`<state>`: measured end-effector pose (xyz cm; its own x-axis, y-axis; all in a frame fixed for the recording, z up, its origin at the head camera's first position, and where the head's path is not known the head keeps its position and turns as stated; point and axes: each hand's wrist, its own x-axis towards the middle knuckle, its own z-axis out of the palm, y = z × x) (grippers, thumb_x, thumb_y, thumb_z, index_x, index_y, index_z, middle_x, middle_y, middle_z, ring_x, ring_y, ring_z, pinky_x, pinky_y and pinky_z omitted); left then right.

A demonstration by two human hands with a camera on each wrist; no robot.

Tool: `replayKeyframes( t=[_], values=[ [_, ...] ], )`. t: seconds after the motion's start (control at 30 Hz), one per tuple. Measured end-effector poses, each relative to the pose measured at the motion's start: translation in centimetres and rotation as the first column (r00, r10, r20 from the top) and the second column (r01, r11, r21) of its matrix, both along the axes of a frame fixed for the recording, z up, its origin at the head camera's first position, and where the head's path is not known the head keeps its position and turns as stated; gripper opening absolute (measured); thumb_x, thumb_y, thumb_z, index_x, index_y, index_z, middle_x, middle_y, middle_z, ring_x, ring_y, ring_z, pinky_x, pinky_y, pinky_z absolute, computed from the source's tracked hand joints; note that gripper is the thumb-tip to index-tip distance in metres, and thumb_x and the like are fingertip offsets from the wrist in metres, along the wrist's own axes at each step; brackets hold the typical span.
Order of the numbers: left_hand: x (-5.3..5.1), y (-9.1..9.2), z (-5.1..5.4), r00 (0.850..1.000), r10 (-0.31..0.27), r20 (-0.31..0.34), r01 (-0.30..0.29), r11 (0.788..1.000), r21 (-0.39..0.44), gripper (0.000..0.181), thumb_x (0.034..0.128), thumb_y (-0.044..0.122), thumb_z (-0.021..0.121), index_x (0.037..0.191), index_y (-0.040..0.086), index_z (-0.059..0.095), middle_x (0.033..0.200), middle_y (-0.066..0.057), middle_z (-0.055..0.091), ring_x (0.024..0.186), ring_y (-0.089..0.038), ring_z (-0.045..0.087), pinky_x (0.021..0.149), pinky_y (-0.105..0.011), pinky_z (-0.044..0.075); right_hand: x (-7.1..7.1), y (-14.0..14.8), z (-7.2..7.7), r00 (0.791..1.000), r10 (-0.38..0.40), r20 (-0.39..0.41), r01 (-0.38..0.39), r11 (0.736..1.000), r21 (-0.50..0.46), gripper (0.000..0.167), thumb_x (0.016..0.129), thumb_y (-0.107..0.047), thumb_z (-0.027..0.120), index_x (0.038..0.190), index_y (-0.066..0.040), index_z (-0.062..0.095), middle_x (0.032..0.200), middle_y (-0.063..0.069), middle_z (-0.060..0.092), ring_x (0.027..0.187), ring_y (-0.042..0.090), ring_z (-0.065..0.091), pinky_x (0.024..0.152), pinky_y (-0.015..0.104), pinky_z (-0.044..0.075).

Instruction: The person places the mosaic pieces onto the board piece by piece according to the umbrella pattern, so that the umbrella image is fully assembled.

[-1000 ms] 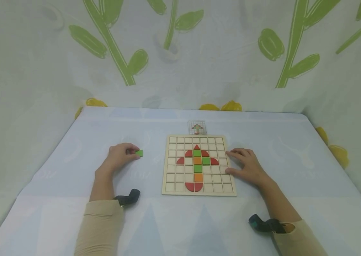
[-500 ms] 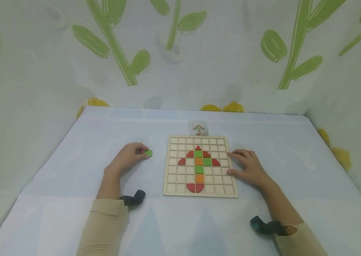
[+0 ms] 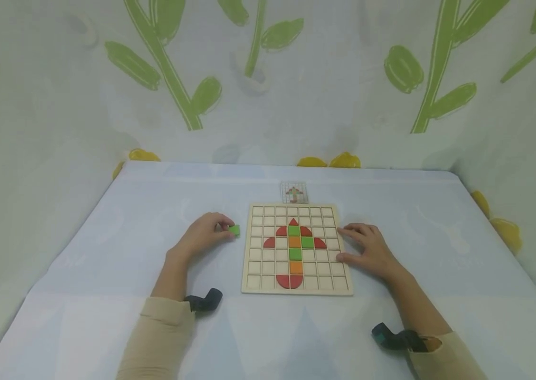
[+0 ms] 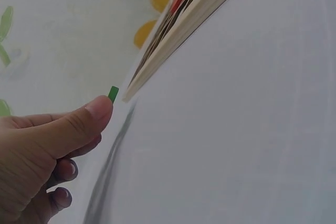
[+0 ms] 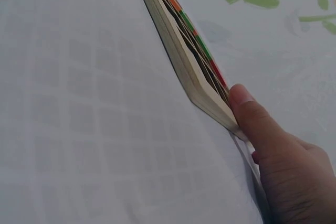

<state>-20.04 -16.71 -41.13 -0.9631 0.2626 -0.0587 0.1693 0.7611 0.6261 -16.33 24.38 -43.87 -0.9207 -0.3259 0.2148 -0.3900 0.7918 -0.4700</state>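
In the head view my left hand point(image 3: 203, 233) pinches a green square tile point(image 3: 235, 230) between thumb and fingers, just left of the wooden grid board point(image 3: 268, 268). The left wrist view shows only a thin end of the green tile point(image 4: 113, 94) past the thumb tip, apart from the board. On the board, red, green and orange tiles form an upright figure, with a red triangle point(image 3: 293, 222) on top and two red rounded pieces point(image 3: 289, 281) at the bottom. My right hand point(image 3: 367, 248) rests at the board's right edge, its thumb touching the rim, fingers loosely extended.
A small pattern card point(image 3: 294, 192) with a similar coloured figure lies against the board's far edge. Everything stands on a pale cloth-covered table point(image 3: 153, 195). A leaf-printed wall covering point(image 3: 325, 105) rises behind the table and at both sides.
My left hand has moved right, carrying the green tile from well left of the board to close beside its left edge. The right hand and the board stay in place.
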Motion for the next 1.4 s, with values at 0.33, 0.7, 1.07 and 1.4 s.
replayKeyframes(
  t=[0.33,0.7,1.07,1.4],
  values=[
    [0.2,2.1,0.6,0.993,-0.08,-0.086,0.079,0.997,-0.011,0.032,0.0776,0.027,0.077,0.104,0.009,0.071,0.084,0.002,0.063,0.08,-0.016,0.05,0.072,-0.031,0.041,0.1,0.0,-0.2,1.0,-0.003,-0.005,0.003,1.0,-0.009,0.064,0.073,-0.04,0.077,0.127,-0.01,0.059,0.126,0.015,0.051,0.116,0.035,0.039,0.092,0.055,0.034],
    [0.5,5.0,0.7,0.978,-0.166,-0.123,0.162,0.986,-0.048,0.035,0.0747,0.032,0.079,0.103,0.013,0.072,0.08,0.005,0.061,0.077,-0.013,0.05,0.07,-0.028,0.042,-0.1,0.0,-0.3,0.999,0.024,-0.042,-0.025,1.0,-0.02,0.063,0.073,-0.038,0.078,0.127,-0.011,0.06,0.125,0.013,0.053,0.114,0.034,0.041,0.091,0.052,0.035],
    [0.4,7.7,0.2,0.962,-0.232,-0.143,0.225,0.972,-0.062,0.033,0.0754,0.035,0.078,0.102,0.015,0.072,0.077,0.008,0.058,0.074,-0.011,0.049,0.068,-0.027,0.04,0.0,0.0,-0.2,1.0,0.001,-0.016,-0.002,1.0,-0.017,0.063,0.074,-0.038,0.077,0.128,-0.011,0.059,0.126,0.014,0.051,0.116,0.034,0.039,0.093,0.054,0.034],
    [0.3,9.2,0.1,0.938,-0.3,-0.176,0.281,0.952,-0.122,0.032,0.0779,0.036,0.076,0.103,0.017,0.072,0.076,0.009,0.056,0.075,-0.009,0.048,0.071,-0.028,0.04,0.0,0.0,0.0,1.0,0.003,0.008,-0.003,1.0,-0.014,0.062,0.075,-0.038,0.076,0.128,-0.011,0.059,0.127,0.015,0.051,0.118,0.035,0.039,0.094,0.055,0.034]
  ],
)
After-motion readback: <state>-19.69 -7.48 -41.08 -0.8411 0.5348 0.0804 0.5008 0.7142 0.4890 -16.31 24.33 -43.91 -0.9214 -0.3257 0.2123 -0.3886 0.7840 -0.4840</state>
